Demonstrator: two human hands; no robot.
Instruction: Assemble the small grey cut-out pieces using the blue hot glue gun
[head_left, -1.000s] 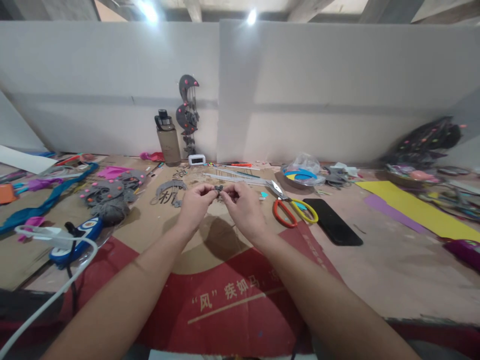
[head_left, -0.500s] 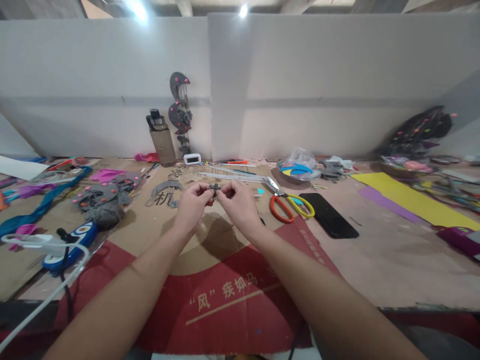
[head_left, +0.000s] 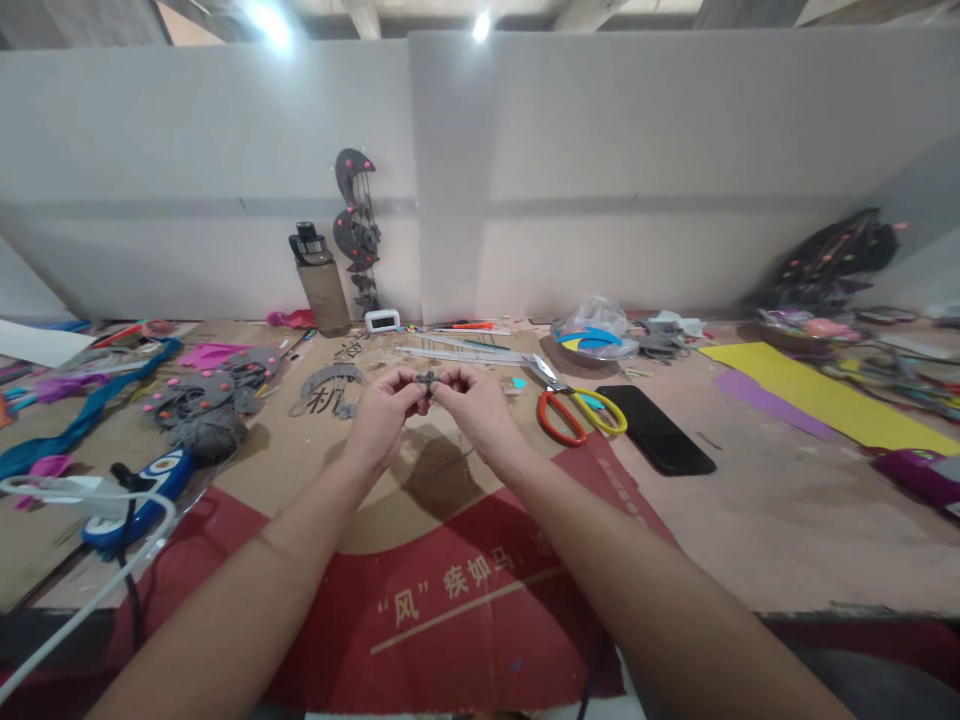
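Between my two hands is a small dark grey piece (head_left: 430, 379), pinched from both sides above the cardboard sheet (head_left: 375, 520). It looks like fabric or cord, too small to name for sure. My left hand (head_left: 386, 412) has its thumb and fingertips closed on the left end. The right end sits in the fingertips of my right hand (head_left: 474, 408). Left of my hands, a curved grey piece with hanging threads (head_left: 341, 385) lies on the cardboard. Scissors (head_left: 574, 405) with one red and one yellow handle lie to the right of my right hand.
A black phone (head_left: 660, 430) lies right of the scissors. Behind stand a water bottle (head_left: 322, 290) and a small white clock (head_left: 382, 320). A bowl (head_left: 585, 350) holds plastic wrap. Grey pinned pieces (head_left: 206, 400) and a white cable (head_left: 82, 630) are on the left.
Both hands keep their pinch on the small grey piece, with only slight finger movement. The whole view has shifted a little.
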